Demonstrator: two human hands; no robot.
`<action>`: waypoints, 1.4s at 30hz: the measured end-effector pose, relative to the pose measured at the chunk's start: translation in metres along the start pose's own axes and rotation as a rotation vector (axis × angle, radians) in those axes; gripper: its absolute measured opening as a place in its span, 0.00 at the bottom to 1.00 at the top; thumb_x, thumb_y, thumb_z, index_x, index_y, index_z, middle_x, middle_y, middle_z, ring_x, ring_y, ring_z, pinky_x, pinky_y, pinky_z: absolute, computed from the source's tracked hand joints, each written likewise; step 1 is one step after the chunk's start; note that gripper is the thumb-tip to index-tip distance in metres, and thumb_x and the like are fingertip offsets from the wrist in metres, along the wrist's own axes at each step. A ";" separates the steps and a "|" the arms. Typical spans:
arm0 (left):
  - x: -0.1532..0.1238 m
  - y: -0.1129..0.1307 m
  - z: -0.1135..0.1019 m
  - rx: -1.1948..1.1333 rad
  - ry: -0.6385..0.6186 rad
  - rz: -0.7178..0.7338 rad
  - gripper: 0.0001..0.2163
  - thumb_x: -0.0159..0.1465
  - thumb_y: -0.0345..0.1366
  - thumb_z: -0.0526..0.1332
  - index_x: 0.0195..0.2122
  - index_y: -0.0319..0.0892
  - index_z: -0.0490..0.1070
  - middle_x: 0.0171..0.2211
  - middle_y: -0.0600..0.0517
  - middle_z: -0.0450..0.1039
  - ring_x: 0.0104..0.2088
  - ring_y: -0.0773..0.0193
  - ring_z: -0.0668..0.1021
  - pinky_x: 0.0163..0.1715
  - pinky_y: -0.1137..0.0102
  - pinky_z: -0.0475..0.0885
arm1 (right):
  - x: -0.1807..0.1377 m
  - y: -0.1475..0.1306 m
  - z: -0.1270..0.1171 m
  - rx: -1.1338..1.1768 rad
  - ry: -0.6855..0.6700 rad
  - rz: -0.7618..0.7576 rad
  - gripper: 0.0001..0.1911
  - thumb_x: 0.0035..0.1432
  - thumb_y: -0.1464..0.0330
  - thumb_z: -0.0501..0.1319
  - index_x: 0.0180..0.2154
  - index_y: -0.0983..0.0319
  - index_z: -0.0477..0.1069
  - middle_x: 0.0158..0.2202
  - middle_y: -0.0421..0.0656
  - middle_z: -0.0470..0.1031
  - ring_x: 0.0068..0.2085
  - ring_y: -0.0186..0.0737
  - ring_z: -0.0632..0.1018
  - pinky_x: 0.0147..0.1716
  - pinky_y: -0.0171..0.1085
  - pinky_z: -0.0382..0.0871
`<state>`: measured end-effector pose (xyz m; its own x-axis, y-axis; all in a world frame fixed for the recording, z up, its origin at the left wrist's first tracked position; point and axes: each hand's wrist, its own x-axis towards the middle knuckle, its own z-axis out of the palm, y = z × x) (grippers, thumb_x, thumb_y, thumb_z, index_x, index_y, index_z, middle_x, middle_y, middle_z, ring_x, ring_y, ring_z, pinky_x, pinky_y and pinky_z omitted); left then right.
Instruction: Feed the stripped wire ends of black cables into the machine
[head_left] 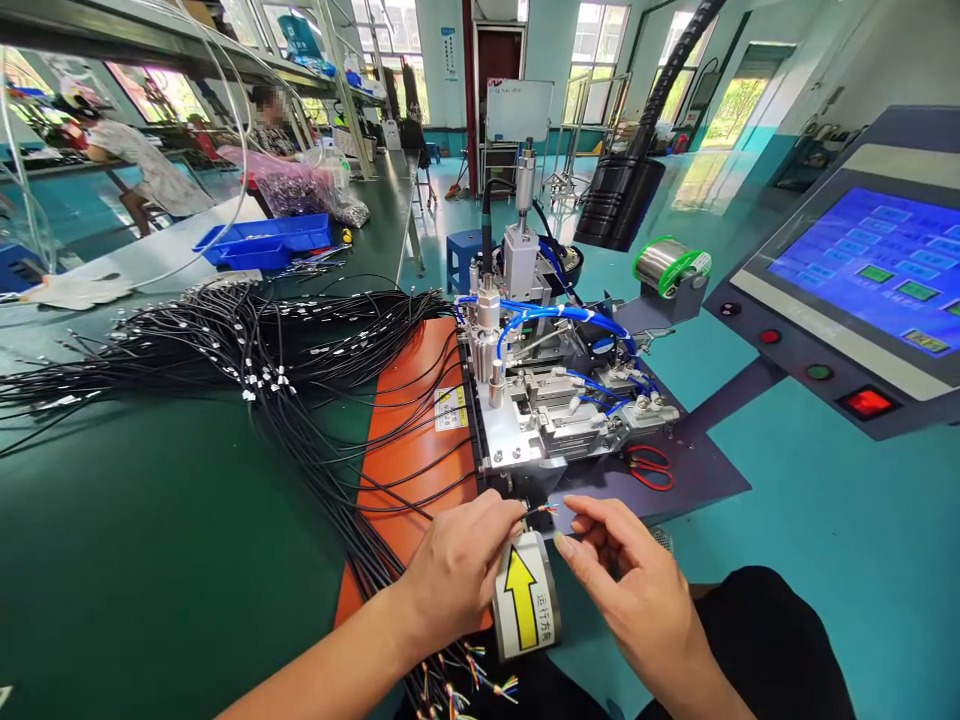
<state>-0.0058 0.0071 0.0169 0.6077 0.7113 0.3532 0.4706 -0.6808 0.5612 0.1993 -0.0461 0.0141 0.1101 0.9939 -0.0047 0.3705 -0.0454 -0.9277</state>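
- Bottom centre: left hand (457,570), thumb and forefinger pressed together, pinching a thin black cable (540,510) just behind its stripped, coloured wire tips.
- Cable tip held just below the front edge of a silver metal soldering fixture (555,410) with blue air hoses; touching it or not, impossible to tell.
- Right hand (630,590) just beside the tip, fingers loosely spread, holding nothing, forefinger stretched toward the wires.
- Between the two hands, a curved white plate with a yellow arrow label (525,600), arrow pointing toward the fixture.
- Left of the fixture, a flat orange mat (409,440) on a dark green table (150,520), crossed by a large loose bundle of black cables (247,350).
- Right of the fixture, red-handled scissors (649,466) on a dark base plate; behind them, a spool of solder wire with green rims (670,265).
- Far right, a grey control panel with a blue touch screen (877,265) and a lit red square button (866,402).
- Far back left, a blue plastic tray (262,240) and another person (274,130) seated at the table.
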 end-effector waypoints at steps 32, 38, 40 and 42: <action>0.001 -0.001 0.004 0.053 -0.023 -0.013 0.12 0.73 0.35 0.49 0.38 0.39 0.69 0.27 0.51 0.70 0.27 0.65 0.72 0.28 0.70 0.65 | 0.011 -0.011 0.024 -0.059 0.103 -0.132 0.10 0.65 0.64 0.59 0.32 0.60 0.73 0.30 0.41 0.72 0.30 0.38 0.73 0.30 0.35 0.66; 0.000 -0.001 0.004 0.038 0.012 -0.027 0.09 0.72 0.33 0.51 0.38 0.39 0.69 0.28 0.51 0.71 0.27 0.66 0.73 0.28 0.71 0.65 | 0.007 -0.006 0.041 -0.167 0.163 -0.414 0.09 0.67 0.70 0.55 0.37 0.62 0.73 0.33 0.44 0.71 0.34 0.40 0.73 0.37 0.38 0.66; 0.000 0.000 0.004 0.022 0.022 -0.052 0.09 0.72 0.33 0.51 0.38 0.40 0.69 0.29 0.52 0.72 0.27 0.66 0.73 0.28 0.72 0.65 | 0.007 -0.006 0.037 -0.089 0.164 -0.300 0.09 0.67 0.66 0.56 0.36 0.61 0.73 0.33 0.44 0.72 0.34 0.40 0.73 0.35 0.37 0.66; 0.001 0.000 0.003 0.009 0.018 -0.058 0.09 0.72 0.33 0.50 0.39 0.40 0.69 0.29 0.52 0.71 0.27 0.66 0.73 0.28 0.72 0.65 | 0.009 -0.005 0.029 0.040 0.166 -0.084 0.11 0.66 0.61 0.59 0.35 0.61 0.73 0.31 0.43 0.71 0.32 0.38 0.72 0.31 0.35 0.64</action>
<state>-0.0034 0.0067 0.0151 0.5677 0.7526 0.3337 0.5108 -0.6399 0.5741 0.1719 -0.0340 0.0081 0.2322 0.9636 0.1323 0.3486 0.0446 -0.9362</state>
